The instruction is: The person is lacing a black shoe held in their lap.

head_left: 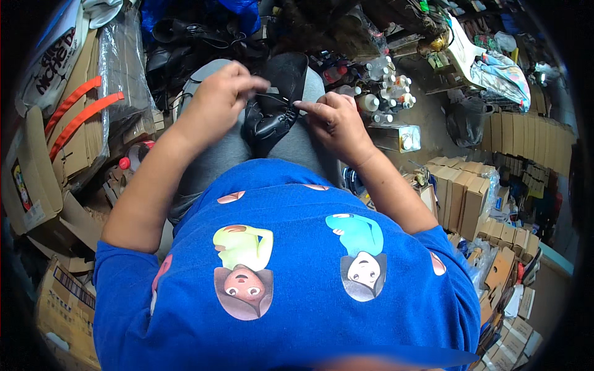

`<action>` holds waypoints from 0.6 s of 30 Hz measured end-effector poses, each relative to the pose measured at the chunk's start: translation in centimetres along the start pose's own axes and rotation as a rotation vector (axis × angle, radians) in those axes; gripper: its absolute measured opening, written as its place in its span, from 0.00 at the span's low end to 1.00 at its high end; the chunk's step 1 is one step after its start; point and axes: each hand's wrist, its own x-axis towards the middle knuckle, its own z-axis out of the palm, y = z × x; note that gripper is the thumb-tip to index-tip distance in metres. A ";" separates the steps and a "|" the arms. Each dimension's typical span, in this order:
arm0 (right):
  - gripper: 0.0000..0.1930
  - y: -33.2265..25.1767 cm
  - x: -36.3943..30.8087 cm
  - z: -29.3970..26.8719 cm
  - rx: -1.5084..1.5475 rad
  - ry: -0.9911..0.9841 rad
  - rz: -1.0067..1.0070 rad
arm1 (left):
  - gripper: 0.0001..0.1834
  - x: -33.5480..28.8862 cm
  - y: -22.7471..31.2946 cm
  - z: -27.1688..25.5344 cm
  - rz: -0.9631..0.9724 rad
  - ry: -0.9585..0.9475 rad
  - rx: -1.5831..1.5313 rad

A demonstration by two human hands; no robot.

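Note:
A black lace-up boot [272, 127] rests across my lap between my thighs, its tall shaft pointing away from me and its rounded toe toward my belly. A thin dark lace [275, 98] crosses its front. My left hand [224, 99] is just left of the shaft, fingers bent together and slightly blurred; what they pinch does not show clearly. From the right, my right hand [335, 119] reaches in with its index fingertip at the lacing and the other fingers curled. Whether a lace end is in that grip is hidden.
More black footwear [179, 52] is piled beyond my knees. Several plastic bottles [387, 89] stand at the far right, with stacked cardboard boxes [461, 191] nearer. At the left are large cardboard pieces [37, 167] with orange straps [80, 127].

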 end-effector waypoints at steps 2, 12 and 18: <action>0.20 -0.8 -0.6 0.8 -0.067 0.054 -0.004 | 0.11 -1.3 -0.4 1.1 0.098 0.087 0.194; 0.17 2.2 0.9 0.2 0.303 -0.130 0.199 | 0.10 0.5 -1.6 2.6 0.232 0.244 0.258; 0.18 2.8 2.6 -0.9 0.409 -0.257 0.197 | 0.11 0.6 -2.0 2.7 0.196 0.165 0.278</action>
